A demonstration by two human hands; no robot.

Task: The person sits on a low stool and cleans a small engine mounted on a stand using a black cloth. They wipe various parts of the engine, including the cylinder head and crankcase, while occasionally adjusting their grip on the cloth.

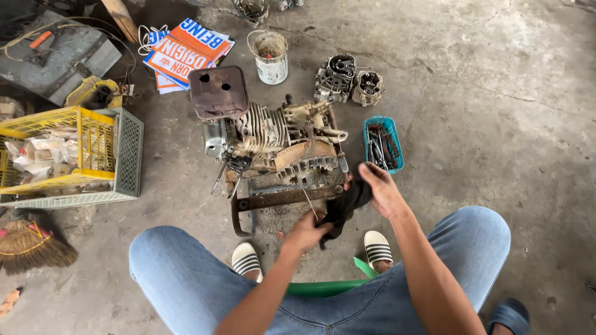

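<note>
A black rag is gripped by both hands in front of a small engine that stands on the concrete floor, just beyond the person's striped sandals. The left hand is closed around the rag's lower end, and the right hand is closed on its upper end, close against the engine's near right corner. The rag is stretched between them, its long axis running on a diagonal from lower left to upper right. By the look of it, wiping is best done with the cloth kept taut and bunched, clear of the thin rod that slants beside the left hand. The engine's long axis lies left to right, with its rusty boxlike muffler at the upper left and its finned cylinder toward the left. A blue tray of tools lies just to the engine's right, and a white bucket stands beyond it.
</note>
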